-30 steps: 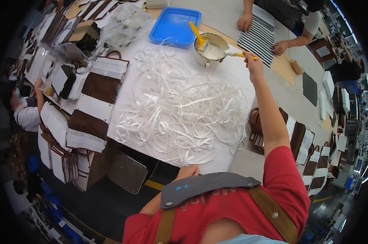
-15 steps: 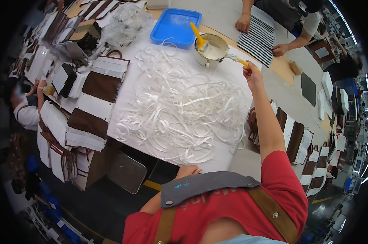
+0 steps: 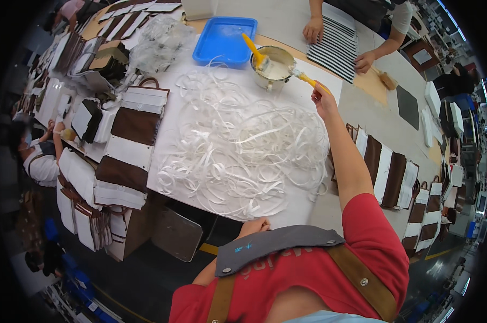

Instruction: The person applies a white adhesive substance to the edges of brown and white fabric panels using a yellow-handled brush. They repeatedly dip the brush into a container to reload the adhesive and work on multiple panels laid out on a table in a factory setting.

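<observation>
My right hand [image 3: 323,100] is closed round the yellow handle of a paste-coated brush [image 3: 307,79]. The brush's whitened head is at the right rim of a pot [image 3: 269,84] of creamy white paste. A second yellow-handled brush [image 3: 251,45] leans in that pot, its head in the paste. My left hand [image 3: 255,226] rests by the table's near edge with fingers curled, partly hidden behind my grey apron; whatever it may hold is out of sight. Between my hands and the pot spreads a large tangled heap of white strips [image 3: 243,145].
A blue tray [image 3: 225,41] stands left of the pot, beside crumpled clear plastic [image 3: 165,43]. Brown and white bag pieces [image 3: 133,126] lie left, with more [image 3: 383,167] at right. Across the table, a co-worker's hands [image 3: 365,62] touch a sheet of dark strips [image 3: 334,46].
The whole view has shifted slightly. My right hand still grips the brush, whose head is a little closer in to the pot's rim. The co-worker's hands remain at the striped sheet.
</observation>
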`<control>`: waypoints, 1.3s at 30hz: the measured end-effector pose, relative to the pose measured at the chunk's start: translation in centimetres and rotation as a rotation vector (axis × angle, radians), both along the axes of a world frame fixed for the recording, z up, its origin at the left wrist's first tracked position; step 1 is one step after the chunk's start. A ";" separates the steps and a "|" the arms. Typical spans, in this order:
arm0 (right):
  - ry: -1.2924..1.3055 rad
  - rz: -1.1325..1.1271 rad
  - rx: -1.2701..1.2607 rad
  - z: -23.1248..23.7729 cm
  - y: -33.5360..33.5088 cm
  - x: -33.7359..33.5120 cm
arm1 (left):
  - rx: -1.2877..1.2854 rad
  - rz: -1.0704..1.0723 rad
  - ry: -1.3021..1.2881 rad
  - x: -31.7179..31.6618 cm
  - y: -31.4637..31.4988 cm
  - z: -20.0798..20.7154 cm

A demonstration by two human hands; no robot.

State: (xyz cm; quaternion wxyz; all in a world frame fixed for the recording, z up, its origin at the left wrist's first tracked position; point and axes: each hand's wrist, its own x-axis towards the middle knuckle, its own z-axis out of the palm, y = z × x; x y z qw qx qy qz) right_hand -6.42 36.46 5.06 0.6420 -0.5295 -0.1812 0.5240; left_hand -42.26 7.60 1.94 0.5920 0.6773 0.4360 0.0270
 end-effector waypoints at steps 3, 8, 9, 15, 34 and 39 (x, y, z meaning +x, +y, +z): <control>-0.112 0.010 -0.022 0.8 -1.4 1.3 | -0.037 -0.008 0.008 0.3 0.1 0.2; -0.677 0.022 0.095 3.8 -0.7 -0.7 | -0.014 -0.037 0.013 0.3 0.4 0.7; -0.922 0.032 0.169 3.7 0.3 -0.8 | 0.024 -0.054 0.012 0.3 0.3 0.2; -1.501 0.275 0.211 5.2 -0.6 -2.8 | 0.030 -0.107 0.039 0.2 0.8 0.9; -0.095 -0.290 -0.051 4.6 -6.6 -0.1 | 0.003 -0.069 -0.024 -2.8 -2.6 0.7; 0.344 -0.450 0.092 9.1 -13.7 4.7 | -0.015 -0.049 -0.010 -2.0 -3.6 -0.1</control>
